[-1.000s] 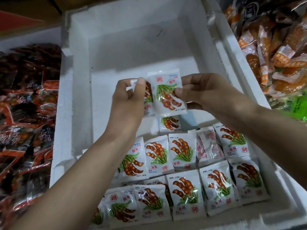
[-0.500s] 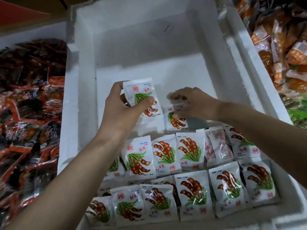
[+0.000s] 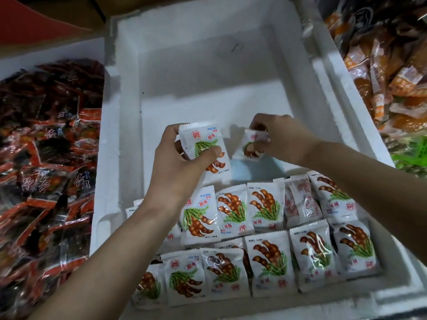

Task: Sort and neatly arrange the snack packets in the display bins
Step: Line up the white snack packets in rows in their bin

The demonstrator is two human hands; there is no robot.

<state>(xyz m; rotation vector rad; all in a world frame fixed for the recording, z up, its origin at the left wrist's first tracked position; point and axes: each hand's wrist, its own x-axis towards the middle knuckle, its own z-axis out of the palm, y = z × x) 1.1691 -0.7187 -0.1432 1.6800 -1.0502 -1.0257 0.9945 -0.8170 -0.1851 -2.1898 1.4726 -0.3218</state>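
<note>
A white foam bin [image 3: 129, 125] holds white tamarind snack packets printed with brown pods and green leaves. Several packets [image 3: 265, 248] lie in two rows across the near half of the bin floor. My left hand [image 3: 182, 162] grips one packet [image 3: 203, 144] upright above the left of the far row, thumb across its front. My right hand [image 3: 279, 137] pinches a second packet [image 3: 248, 146] by its top edge, tilted, just above the bin floor behind the rows.
The far half of the bin floor [image 3: 208, 100] is bare white foam. A bin of dark red and black packets [image 3: 46, 158] lies on the left. Orange packets [image 3: 392, 65] fill a bin on the right, with green ones [image 3: 413, 155] below them.
My right hand put the packet it held down toward the bin floor and now lifts a packet by its top. My left hand keeps its packet and has shifted slightly left and down.
</note>
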